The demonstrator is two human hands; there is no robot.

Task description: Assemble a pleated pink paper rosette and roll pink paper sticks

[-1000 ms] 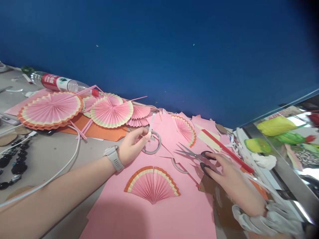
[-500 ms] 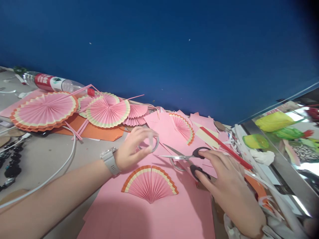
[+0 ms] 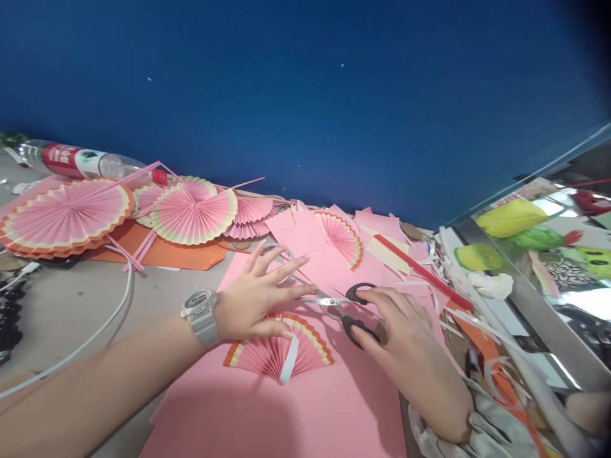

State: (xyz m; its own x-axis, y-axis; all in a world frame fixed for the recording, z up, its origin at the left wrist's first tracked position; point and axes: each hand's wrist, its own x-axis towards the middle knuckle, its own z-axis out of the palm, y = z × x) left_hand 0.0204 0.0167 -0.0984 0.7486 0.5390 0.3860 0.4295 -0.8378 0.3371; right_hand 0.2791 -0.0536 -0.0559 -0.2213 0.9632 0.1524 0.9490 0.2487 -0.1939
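My left hand (image 3: 262,296), with a watch (image 3: 200,315) on its wrist, is spread palm down over the far edge of a pleated paper fan (image 3: 308,346). Near its thumb tip, a whitish strip, apparently tape (image 3: 289,361), lies across the fan's middle; whether it sticks to the thumb I cannot tell. Black-handled scissors (image 3: 334,301) are gripped by my right hand (image 3: 405,343), fingers in the loops. Their blades point left, the tips hidden behind my left fingers. A tape roll (image 3: 333,313) lies under the scissors. Pink paper sheets (image 3: 344,413) lie beneath the fan.
Folded pink rosettes (image 3: 193,213) and a plastic bottle (image 3: 100,162) line the wall at left. A red strip (image 3: 422,270) and paper scraps lie to the right, beside a metal-edged tray (image 3: 548,318). A white cable (image 3: 114,318) curves along the left.
My left hand has opened from a pinch and come down toward the fan. The whitish strip now lies over the fan's middle. The scissors, still in my right hand, have closed more.
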